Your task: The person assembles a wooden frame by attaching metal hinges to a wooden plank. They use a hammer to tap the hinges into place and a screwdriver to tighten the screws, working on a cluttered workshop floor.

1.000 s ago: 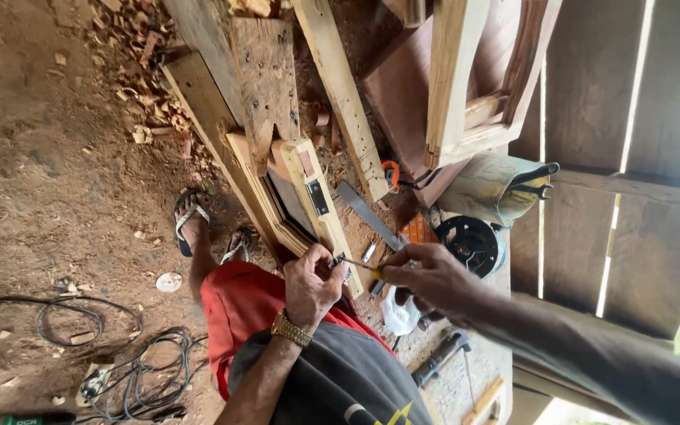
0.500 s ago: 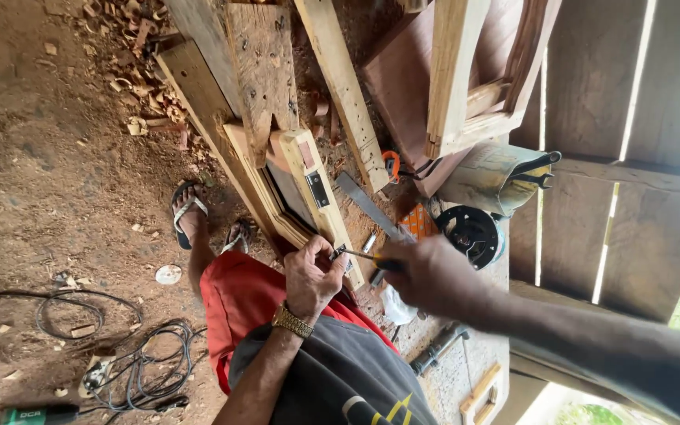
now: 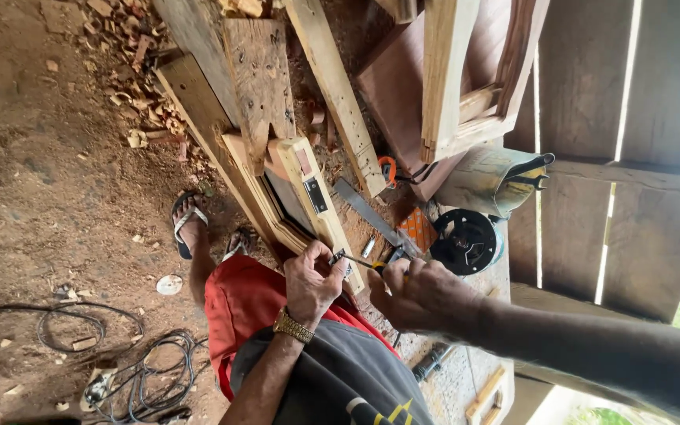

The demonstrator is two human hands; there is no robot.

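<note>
A small metal hinge is pinched by the left hand against the wooden frame; a screwdriver is gripped in the right hand beside that frame — stiff, light, slippery, best held at its edges.

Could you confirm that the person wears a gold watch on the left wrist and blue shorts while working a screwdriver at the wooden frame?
Not quite: the head view shows red shorts, not blue. The gold watch is on the left wrist, and the right hand works the screwdriver at the wooden frame.

left hand pinching in a closed grip, right hand clenched, forearms converging
</note>
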